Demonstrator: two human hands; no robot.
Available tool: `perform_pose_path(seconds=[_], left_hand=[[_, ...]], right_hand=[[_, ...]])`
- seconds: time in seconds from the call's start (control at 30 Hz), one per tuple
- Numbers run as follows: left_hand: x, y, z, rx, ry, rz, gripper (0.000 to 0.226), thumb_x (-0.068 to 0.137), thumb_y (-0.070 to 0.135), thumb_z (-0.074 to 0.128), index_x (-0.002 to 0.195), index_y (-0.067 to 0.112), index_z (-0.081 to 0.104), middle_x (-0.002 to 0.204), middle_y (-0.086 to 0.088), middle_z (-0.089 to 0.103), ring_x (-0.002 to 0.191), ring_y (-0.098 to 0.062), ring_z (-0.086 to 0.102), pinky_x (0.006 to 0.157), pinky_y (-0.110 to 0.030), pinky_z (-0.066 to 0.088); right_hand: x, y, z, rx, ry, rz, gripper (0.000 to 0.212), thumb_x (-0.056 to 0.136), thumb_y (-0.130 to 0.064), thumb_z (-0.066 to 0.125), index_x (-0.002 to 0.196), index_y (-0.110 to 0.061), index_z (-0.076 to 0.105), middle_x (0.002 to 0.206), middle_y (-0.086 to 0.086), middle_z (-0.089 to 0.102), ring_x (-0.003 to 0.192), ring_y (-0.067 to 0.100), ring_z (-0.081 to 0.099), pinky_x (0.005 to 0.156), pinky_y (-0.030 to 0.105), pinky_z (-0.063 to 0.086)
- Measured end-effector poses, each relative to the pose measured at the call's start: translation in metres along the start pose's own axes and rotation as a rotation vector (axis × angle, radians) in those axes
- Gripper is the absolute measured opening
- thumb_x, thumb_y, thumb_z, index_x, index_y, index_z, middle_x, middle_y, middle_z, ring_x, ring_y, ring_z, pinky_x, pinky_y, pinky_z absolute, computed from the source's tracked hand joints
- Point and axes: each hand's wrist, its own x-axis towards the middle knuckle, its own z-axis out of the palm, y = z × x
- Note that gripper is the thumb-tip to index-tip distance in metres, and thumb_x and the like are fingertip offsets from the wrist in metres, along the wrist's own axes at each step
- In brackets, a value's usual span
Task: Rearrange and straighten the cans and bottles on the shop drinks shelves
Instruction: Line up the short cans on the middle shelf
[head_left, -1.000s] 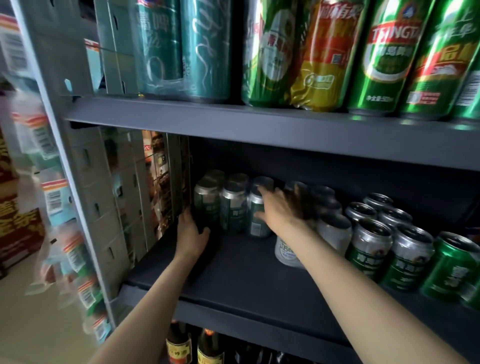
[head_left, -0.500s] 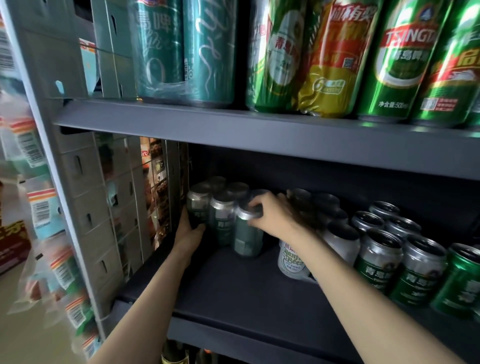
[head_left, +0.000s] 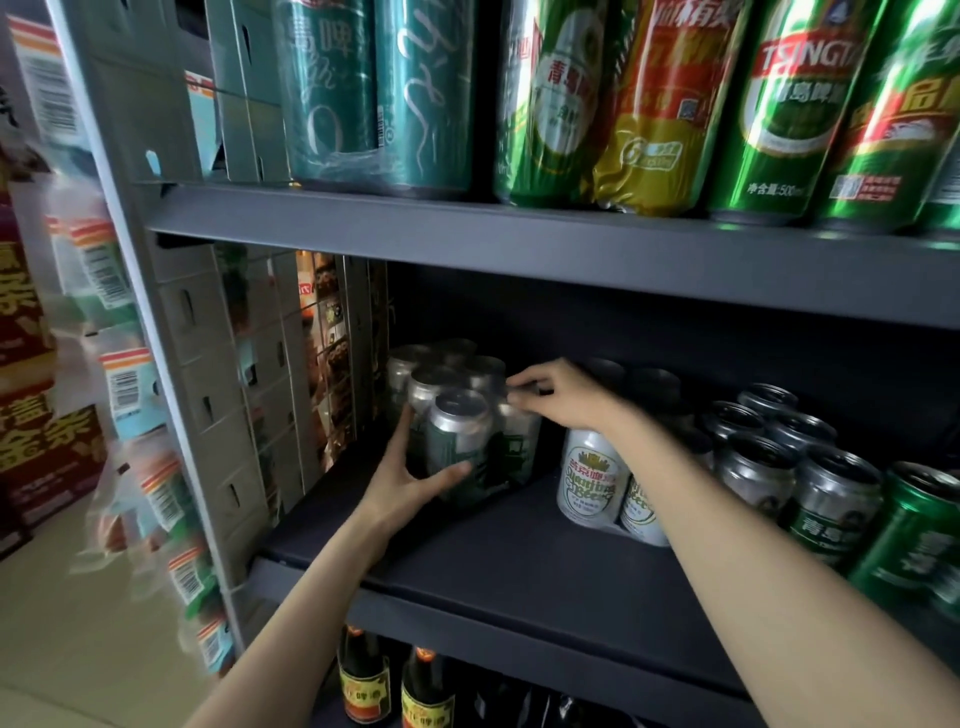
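Note:
A shrink-wrapped pack of dark green beer cans stands at the left end of the dark middle shelf. My left hand grips its front-left corner, thumb across the front can. My right hand holds the pack's upper right side, fingers curled over the can tops. To the right stand two white cans, partly behind my right forearm. Silver-topped green cans fill the shelf's right part.
Tall green, teal and yellow-wrapped cans line the upper shelf. Dark bottles stand on the shelf below. The grey shelf upright is at the left, with hanging packets beyond it. The middle shelf's front strip is bare.
Both hands have drawn the wrapped pack forward from the back of the shelf and turned it slightly. My left thumb now lies across its front.

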Motion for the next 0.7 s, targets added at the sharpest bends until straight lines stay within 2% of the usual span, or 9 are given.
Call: perform_pose_path(seconds=[0.13,0.2,0.27,0.33,0.4,0.5,0.7], left_hand=[[0.005,-0.002,-0.006,0.103,-0.046,0.061,0.116,0.059,0.025,0.088,0.147,0.027,0.013,0.132,0.011,0.046,0.124,-0.004,0.043,0.097,-0.011,0.035],[0.007,-0.004,-0.008,0.160,-0.024,0.073,0.115,0.056,0.027,0.089,0.147,0.025,0.020,0.128,0.009,0.053,0.121,-0.006,0.048,0.099,-0.017,0.037],[0.006,-0.005,-0.011,0.190,0.009,0.074,0.103,0.061,0.020,0.087,0.145,0.023,0.028,0.123,0.007,0.056,0.117,-0.007,0.050,0.100,-0.021,0.037],[0.007,-0.007,-0.017,0.193,0.049,0.072,0.088,0.063,0.018,0.084,0.139,0.021,0.040,0.118,0.005,0.060,0.115,-0.011,0.053,0.099,-0.024,0.039],[0.006,-0.008,-0.023,0.161,0.100,0.068,0.076,0.066,0.015,0.082,0.133,0.018,0.047,0.117,0.003,0.061,0.112,-0.013,0.055,0.095,-0.024,0.041],[0.006,-0.010,-0.028,0.147,0.179,0.090,0.070,0.071,0.012,0.078,0.133,0.017,0.046,0.118,0.006,0.057,0.111,-0.010,0.052,0.094,-0.024,0.040],[0.010,-0.015,-0.028,0.166,0.282,0.111,0.071,0.079,0.013,0.073,0.140,0.018,0.038,0.129,0.006,0.050,0.118,-0.009,0.046,0.099,-0.025,0.036]], right_hand=[[-0.024,0.004,0.009,-0.102,0.049,-0.058,0.055,0.063,-0.045,0.077,0.114,-0.029,0.066,0.110,0.004,0.068,0.111,0.024,0.056,0.099,0.042,0.044],[-0.036,0.002,0.011,-0.155,0.097,-0.070,0.054,0.067,-0.039,0.079,0.117,-0.028,0.065,0.115,0.005,0.066,0.117,0.024,0.052,0.106,0.040,0.037],[-0.042,-0.001,0.012,-0.150,0.158,-0.098,0.052,0.070,-0.033,0.079,0.119,-0.023,0.064,0.119,0.003,0.065,0.118,0.020,0.053,0.110,0.039,0.032],[-0.045,-0.004,0.018,-0.137,0.207,-0.120,0.051,0.071,-0.034,0.079,0.118,-0.022,0.065,0.114,0.003,0.068,0.114,0.018,0.056,0.112,0.038,0.028],[-0.042,-0.007,0.029,-0.175,0.258,-0.121,0.050,0.072,-0.040,0.076,0.119,-0.027,0.063,0.109,0.003,0.070,0.117,0.021,0.053,0.115,0.032,0.018],[-0.039,-0.017,0.044,-0.228,0.306,-0.100,0.051,0.079,-0.043,0.068,0.126,-0.029,0.057,0.113,0.005,0.068,0.131,0.024,0.037,0.114,0.028,0.009],[-0.035,-0.032,0.058,-0.219,0.342,-0.110,0.049,0.086,-0.038,0.064,0.131,-0.025,0.053,0.122,0.005,0.063,0.129,0.022,0.040,0.115,0.030,0.004]])
